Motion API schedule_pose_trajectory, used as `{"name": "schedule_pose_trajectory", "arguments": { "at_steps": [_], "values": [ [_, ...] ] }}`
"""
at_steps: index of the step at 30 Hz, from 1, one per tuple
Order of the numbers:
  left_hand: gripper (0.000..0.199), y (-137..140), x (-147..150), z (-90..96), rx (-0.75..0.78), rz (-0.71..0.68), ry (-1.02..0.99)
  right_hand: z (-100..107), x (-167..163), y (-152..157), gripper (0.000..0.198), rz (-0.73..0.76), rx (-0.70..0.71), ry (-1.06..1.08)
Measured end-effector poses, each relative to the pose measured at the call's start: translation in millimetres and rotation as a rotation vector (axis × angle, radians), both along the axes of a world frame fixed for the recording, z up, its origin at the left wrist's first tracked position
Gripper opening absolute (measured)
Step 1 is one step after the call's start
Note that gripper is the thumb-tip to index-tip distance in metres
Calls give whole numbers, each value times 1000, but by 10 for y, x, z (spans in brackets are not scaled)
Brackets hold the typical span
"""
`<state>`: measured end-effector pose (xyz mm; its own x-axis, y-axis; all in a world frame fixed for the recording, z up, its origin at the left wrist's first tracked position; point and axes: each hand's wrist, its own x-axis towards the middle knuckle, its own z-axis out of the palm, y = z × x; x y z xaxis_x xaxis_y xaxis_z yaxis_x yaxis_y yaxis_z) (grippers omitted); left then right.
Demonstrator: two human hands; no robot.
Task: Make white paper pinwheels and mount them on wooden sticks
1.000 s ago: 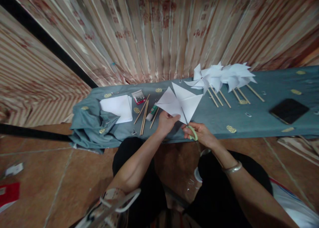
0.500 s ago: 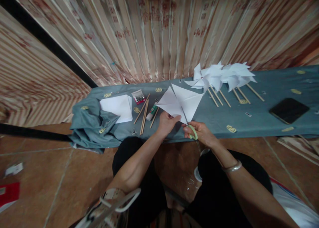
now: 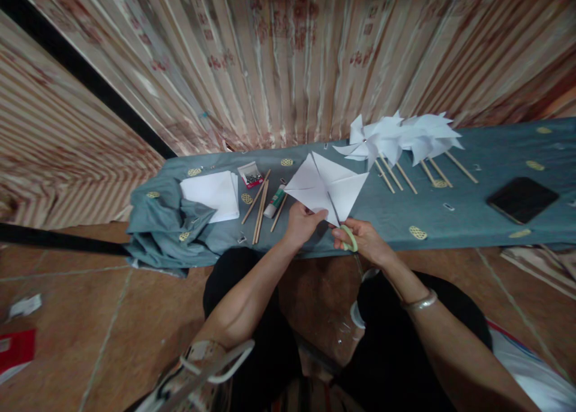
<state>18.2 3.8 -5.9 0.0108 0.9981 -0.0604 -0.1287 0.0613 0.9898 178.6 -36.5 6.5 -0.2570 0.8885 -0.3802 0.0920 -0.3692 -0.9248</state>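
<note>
My left hand (image 3: 302,223) pinches the near left edge of a white paper square (image 3: 344,184), thumb on top and fingers beneath. The square is turned corner-on to me, with fold lines crossing it and a slit running in from its far corner. My right hand (image 3: 365,239) is closed round the green handles of a pair of scissors (image 3: 350,238). The blades lie in the paper at its near corner and point toward the middle. How far apart the blades are I cannot make out.
Several paper pinwheels (image 3: 396,137) on sticks lie at the back right, with a black phone (image 3: 522,200) farther right. On the left are a paper stack (image 3: 211,195), a small box of pins (image 3: 250,175), wooden sticks (image 3: 260,213) and a glue stick (image 3: 274,202).
The slit at the paper's far corner has narrowed, its two flaps lying closer together. Both hands and the scissors have hardly shifted.
</note>
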Motion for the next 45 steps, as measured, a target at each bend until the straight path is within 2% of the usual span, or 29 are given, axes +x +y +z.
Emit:
{"name": "schedule_pose_trajectory", "arguments": {
  "at_steps": [18, 37, 45],
  "values": [
    [10, -14, 5, 18, -8, -14, -48, -30, 13, 5, 48, -9, 26, -16],
    [11, -4, -6, -1, -12, -14, -31, -10, -19, 10, 55, -40, 3, -33],
    [15, 23, -43, -50, -5, 44, -69, 94, 20, -63, 54, 85, -57, -21]
  ]
}}
